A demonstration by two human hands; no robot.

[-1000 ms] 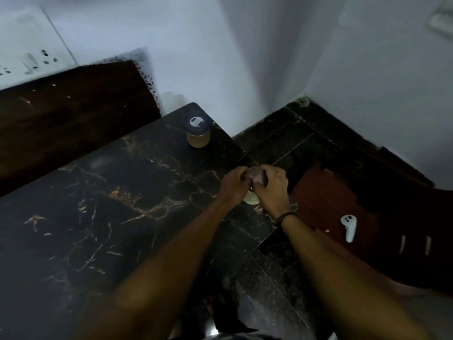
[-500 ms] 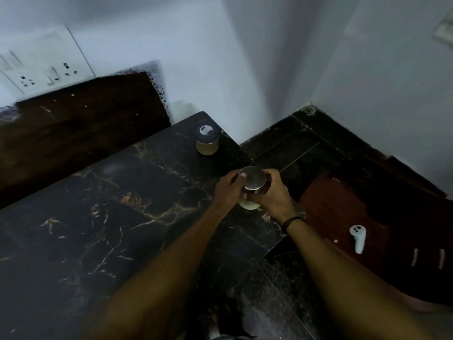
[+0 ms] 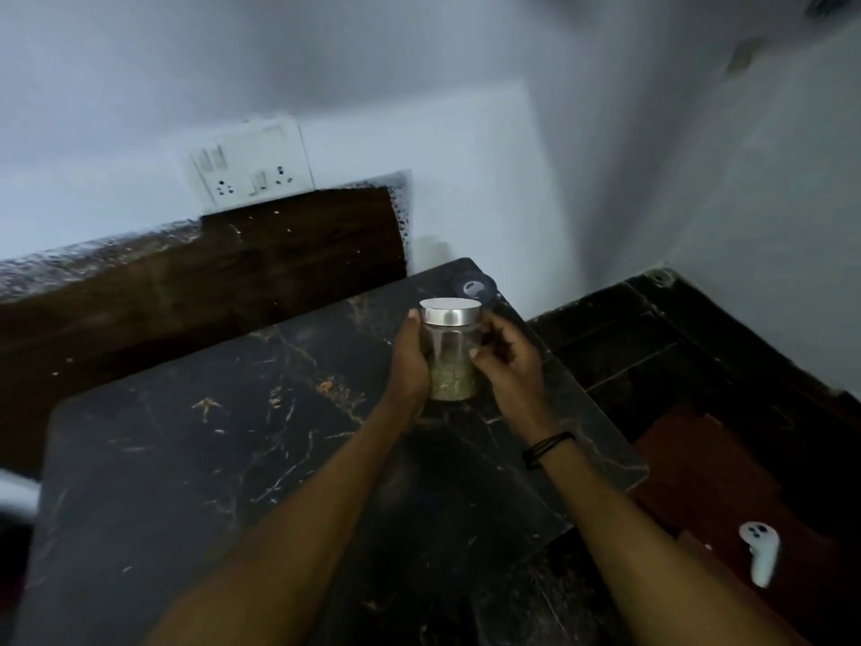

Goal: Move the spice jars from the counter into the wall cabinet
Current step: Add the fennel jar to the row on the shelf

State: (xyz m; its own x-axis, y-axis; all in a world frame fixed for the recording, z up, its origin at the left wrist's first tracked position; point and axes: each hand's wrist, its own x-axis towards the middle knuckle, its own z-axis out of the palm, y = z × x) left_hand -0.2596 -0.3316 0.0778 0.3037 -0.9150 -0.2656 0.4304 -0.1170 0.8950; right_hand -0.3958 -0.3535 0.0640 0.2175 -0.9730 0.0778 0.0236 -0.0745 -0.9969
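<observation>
**Two hands on one jar, cabinet out of sight**

Both clamped on a clear spice jar point(image 3: 451, 352): left hand point(image 3: 410, 361) curled round its 9 o'clock side, right hand point(image 3: 510, 361) pinching at 3 o'clock. Held upright, seemingly just above the dark marble counter point(image 3: 186, 459). Second jar point(image 3: 473, 290) at 12 o'clock, half hidden. Could slip on smooth glass in dim light, or knock that far jar when lifting.

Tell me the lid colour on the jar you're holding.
Silver, a plain metal lid on the clear jar; head view shows it.
</observation>
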